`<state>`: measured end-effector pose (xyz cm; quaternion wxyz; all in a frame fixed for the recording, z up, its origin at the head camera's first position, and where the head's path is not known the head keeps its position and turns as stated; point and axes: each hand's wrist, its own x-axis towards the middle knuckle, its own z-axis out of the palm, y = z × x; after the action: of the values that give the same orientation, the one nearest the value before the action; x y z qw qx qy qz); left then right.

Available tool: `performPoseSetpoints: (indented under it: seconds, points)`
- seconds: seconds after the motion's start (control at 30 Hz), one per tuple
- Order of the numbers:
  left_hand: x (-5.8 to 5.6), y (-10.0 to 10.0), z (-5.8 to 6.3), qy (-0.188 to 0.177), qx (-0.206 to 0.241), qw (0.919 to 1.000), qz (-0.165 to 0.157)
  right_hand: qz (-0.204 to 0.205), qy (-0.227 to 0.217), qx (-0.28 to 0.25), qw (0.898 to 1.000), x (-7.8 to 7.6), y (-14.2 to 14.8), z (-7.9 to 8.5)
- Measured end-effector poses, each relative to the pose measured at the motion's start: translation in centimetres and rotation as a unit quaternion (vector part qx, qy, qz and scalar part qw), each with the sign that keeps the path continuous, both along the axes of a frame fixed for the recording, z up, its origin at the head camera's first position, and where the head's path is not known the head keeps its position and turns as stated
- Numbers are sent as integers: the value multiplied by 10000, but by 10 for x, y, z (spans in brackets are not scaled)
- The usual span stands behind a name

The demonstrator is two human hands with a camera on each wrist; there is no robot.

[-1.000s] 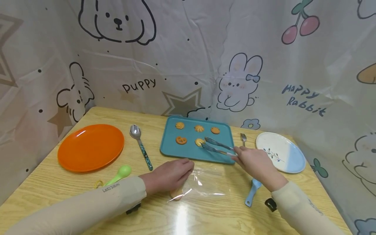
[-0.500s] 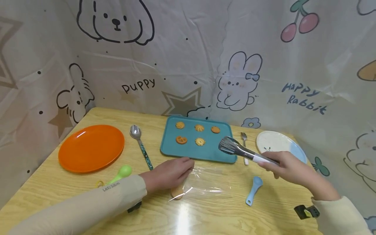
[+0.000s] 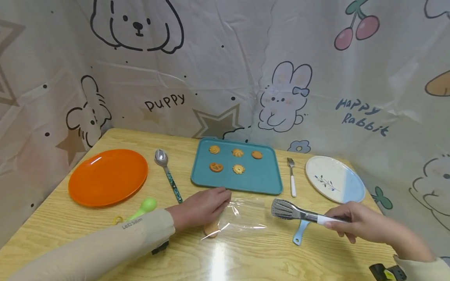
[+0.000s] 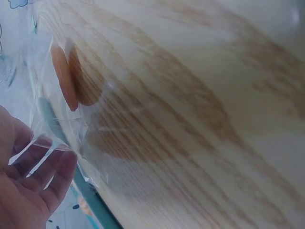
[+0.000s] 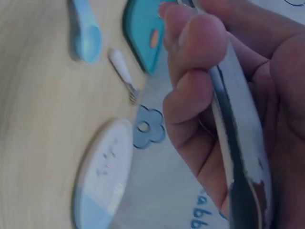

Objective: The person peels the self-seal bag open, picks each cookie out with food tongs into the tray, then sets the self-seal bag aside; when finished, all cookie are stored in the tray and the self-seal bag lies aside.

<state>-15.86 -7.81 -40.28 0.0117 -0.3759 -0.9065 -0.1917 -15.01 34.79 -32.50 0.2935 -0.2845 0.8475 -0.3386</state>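
Observation:
My left hand point(image 3: 202, 208) holds the edge of a clear plastic bag point(image 3: 246, 218) on the table. A brown cookie point(image 4: 64, 78) lies in the bag, partly hidden by that hand in the head view. In the left wrist view the bag's film point(image 4: 52, 138) runs between thumb and fingers. My right hand point(image 3: 365, 224) grips metal food tongs point(image 3: 299, 214) by their white handles, over a light blue measuring spoon point(image 3: 301, 234). Nothing shows between the tongs' heads. Several cookies, among them a pretzel-shaped one point(image 3: 216, 167), lie on a teal tray point(image 3: 260, 181) behind the bag.
An orange plate point(image 3: 109, 177) stands at the left, near a metal spoon point(image 3: 168, 175) and a green spoon point(image 3: 145, 207). Right of the tray lie a fork point(image 3: 292, 177) and a white-and-blue plate point(image 3: 335, 179). A printed curtain point(image 3: 211, 78) hangs behind the table.
My right hand has drawn the tongs away from the tray, rightward and toward me. The cookies on the tray stay in place. The left hand keeps its hold on the bag.

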Motion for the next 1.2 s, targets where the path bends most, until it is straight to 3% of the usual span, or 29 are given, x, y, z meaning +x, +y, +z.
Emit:
performPoseSetpoints:
  seconds: [0.6,0.9,1.2]
  points:
    - [1,1,1,-58,19,10000,66,925,-956,-227,9908,-27,-64,-42]
    - [3,3,-1,24,106,9999,114,1158,-1171,-127,9863,-33,-95,-52]
    - [4,3,-2,53,124,9999,106,1471,-1622,-440,9747,-33,-114,-63]
